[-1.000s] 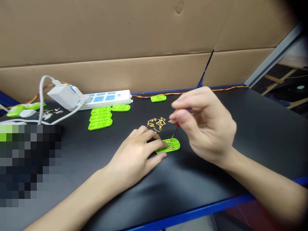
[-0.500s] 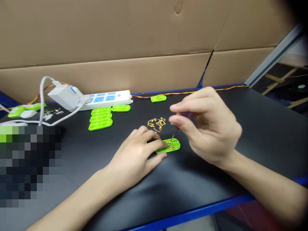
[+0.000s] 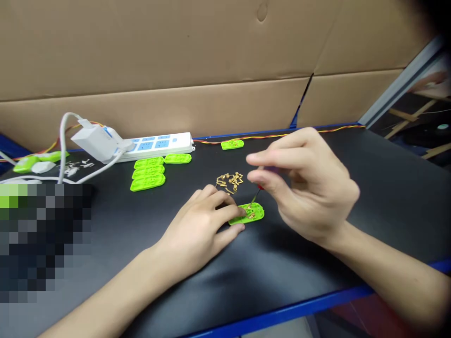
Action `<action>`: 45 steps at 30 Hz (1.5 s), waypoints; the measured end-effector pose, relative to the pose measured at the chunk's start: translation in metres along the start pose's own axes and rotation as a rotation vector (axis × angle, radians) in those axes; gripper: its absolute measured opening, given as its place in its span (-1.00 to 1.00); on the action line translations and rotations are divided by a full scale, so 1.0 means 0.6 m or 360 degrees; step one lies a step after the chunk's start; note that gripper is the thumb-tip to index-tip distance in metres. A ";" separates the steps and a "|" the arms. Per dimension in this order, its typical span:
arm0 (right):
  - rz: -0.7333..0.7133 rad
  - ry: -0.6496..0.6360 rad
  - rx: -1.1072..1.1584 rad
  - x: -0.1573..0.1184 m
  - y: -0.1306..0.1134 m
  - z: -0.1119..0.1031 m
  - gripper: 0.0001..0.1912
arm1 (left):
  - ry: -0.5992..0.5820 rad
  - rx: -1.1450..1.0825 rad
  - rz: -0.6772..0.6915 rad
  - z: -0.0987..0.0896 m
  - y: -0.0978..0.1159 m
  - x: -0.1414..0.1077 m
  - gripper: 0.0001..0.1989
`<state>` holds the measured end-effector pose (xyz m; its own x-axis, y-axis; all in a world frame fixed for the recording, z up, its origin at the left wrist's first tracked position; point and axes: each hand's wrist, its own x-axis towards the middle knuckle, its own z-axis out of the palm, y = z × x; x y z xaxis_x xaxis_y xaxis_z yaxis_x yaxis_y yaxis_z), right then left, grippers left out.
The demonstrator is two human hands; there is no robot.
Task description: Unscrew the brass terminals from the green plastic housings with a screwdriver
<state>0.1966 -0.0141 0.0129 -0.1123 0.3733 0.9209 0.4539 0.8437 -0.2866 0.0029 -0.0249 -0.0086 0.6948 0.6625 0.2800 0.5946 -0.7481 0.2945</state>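
Observation:
A green plastic shell [image 3: 258, 212] with small brass parts in it lies on the black table. My left hand [image 3: 202, 220] grips its left end, fingers on top and thumb at the near edge. My right hand [image 3: 310, 188] is closed round a screwdriver [image 3: 260, 188], whose handle is mostly hidden by the fingers. The screwdriver's thin shaft slants down to the shell, its tip at a brass part. Just behind the shell is a loose pile of brass pieces [image 3: 235, 179].
Several green shells [image 3: 148, 181] sit left of centre, and another [image 3: 232, 144] farther back. Behind them lies a white power strip [image 3: 155, 144] with a charger [image 3: 92, 141] and cables. White bits [image 3: 72, 169] lie at the left. Cardboard [image 3: 211, 108] walls the back.
My right hand has shifted very slightly, its wrist a little to the right. My left hand and the shell look unmoved, with the screwdriver tip still at the shell.

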 end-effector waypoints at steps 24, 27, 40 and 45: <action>0.0308 -0.0050 0.0237 -0.006 0.002 0.005 -0.82 | -0.0051 -0.0024 -0.0029 -0.002 0.001 0.003 -0.83; 0.0137 -0.0009 0.0116 -0.002 -0.002 0.005 -0.77 | -0.0041 -0.0019 -0.0016 -0.001 0.001 0.003 -0.82; 0.0177 -0.0043 0.0119 -0.004 -0.001 0.003 -0.73 | -0.0030 -0.0021 -0.0012 -0.003 0.001 0.003 -0.82; 0.0474 -0.0032 0.0297 -0.009 -0.003 0.004 -0.73 | -0.0055 -0.0024 -0.0014 -0.003 0.002 0.004 -0.82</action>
<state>0.1942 -0.0169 0.0079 -0.0177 0.6194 0.7849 0.3003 0.7521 -0.5867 0.0048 -0.0242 -0.0056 0.7034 0.6671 0.2455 0.5947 -0.7414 0.3107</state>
